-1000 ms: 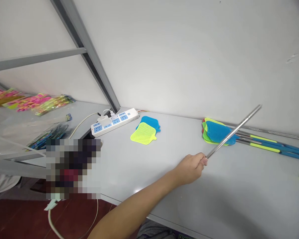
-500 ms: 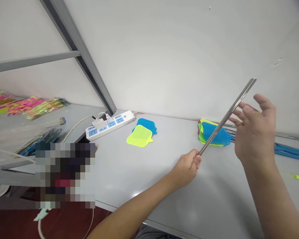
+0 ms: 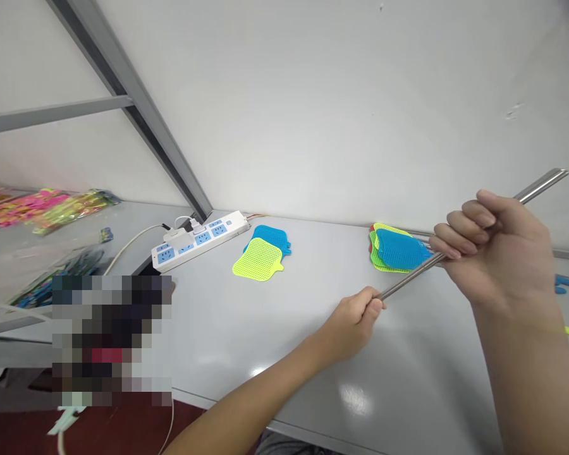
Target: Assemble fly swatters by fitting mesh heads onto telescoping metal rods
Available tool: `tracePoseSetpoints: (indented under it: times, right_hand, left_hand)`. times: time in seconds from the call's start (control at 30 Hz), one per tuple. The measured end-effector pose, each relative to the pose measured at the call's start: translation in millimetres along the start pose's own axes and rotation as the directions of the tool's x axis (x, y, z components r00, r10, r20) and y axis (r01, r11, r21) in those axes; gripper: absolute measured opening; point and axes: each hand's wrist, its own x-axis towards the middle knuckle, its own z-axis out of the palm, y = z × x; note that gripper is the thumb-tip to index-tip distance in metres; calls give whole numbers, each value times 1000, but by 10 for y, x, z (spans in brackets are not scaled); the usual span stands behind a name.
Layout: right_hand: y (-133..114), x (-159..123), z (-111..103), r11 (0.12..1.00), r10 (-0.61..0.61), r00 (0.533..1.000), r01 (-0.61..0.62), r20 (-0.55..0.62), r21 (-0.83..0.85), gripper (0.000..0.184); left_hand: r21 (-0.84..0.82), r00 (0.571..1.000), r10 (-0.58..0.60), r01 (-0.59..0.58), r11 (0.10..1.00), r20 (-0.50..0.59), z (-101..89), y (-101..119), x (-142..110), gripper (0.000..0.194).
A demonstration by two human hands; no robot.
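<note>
Grey workbench (image 3: 431, 392), right of a power strip (image 3: 199, 240): left hand (image 3: 353, 322) closes in a fist around a steel rod (image 3: 410, 277), right hand (image 3: 495, 249) curls round it further along; plastic fly-swatter heads (image 3: 398, 249) lie stacked nearby, the rod's far tip bare.

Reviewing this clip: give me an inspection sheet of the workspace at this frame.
surface: pale grey table, glare spot near the front edge.
job's things: steel rod; loose yellow-green swatter head overlapping blue swatter head; swatter stack by the wall.
clutter: pink and yellow packets at far left.
grips: left hand closed on the rod's lower end; right hand curled round it further along.
cables: white cable leading left from power strip.
surroundings: white wall, grey metal strut, pixelated patch over the left foreground.
</note>
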Motion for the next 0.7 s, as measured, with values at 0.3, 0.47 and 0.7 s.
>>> tracePoseSetpoints:
  times: [0.3, 0.47, 0.7]
  right_hand:
    - [100, -131, 149, 991, 109, 993, -106, 41, -82, 44]
    - [160, -88, 113, 982, 185, 974, -176, 132, -74, 45]
    - [244, -12, 94, 940, 336, 887, -335, 318, -59, 46]
  left_hand:
    - [-226, 976, -68, 116, 967, 208, 151, -86, -33, 44]
    - [-394, 925, -53, 212, 894, 377, 243, -101, -66, 46]
    - [-572, 883, -31, 329, 751, 468, 339, -53, -113, 46]
